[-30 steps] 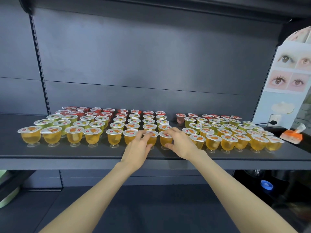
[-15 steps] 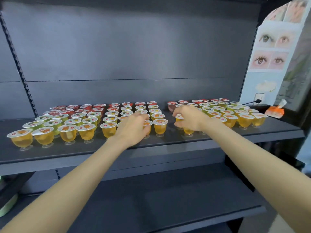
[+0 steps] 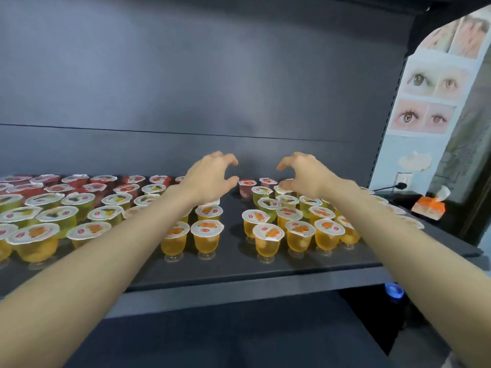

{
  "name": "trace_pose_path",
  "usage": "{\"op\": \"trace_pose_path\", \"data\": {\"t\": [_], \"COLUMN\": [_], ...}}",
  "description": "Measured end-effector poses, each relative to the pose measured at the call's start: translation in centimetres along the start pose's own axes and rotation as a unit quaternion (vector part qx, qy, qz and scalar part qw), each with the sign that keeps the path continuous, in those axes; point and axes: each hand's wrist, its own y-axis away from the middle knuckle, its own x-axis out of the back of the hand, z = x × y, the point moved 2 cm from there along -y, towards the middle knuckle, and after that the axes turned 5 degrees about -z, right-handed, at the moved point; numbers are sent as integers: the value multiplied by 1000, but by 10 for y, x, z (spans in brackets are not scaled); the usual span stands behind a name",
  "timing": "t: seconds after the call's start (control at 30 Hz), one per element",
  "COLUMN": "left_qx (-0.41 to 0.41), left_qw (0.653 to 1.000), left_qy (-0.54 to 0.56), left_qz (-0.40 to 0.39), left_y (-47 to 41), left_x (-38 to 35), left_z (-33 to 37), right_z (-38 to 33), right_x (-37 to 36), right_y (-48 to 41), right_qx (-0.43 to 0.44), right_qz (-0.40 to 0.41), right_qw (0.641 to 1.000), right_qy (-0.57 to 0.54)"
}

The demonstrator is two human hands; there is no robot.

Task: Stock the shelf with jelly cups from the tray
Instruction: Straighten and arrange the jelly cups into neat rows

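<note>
Both hands are up off the cups now; half a second ago they were down among the front rows, so that nudge looks finished and the hands are free for the next batch; the left hand [image 3: 210, 179] and right hand [image 3: 305, 176] hover apart, fingers curled, gripping nothing. Below and to either side of them the jelly cups [image 3: 207, 235] stand upright in rows on the shelf [image 3: 239, 272]; clear footed cups, orange nearest, green behind, red at the back, white peel lids; no tray in view.
</note>
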Motion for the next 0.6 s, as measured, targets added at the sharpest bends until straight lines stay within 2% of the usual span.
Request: {"op": "trace_pose_path", "data": {"t": [0.27, 0.6], "left_qx": [42, 81], "left_qw": [991, 958], "left_qy": [17, 86], "left_qz": [-128, -260], "left_y": [-99, -153], "left_x": [-68, -102], "left_z": [-20, -55], "right_z": [70, 94], "right_x": [-55, -92], "right_y": [-101, -164], "right_qx": [40, 62], "right_qz": [-87, -160], "right_qw": [995, 981], "right_qy": [-27, -86]}}
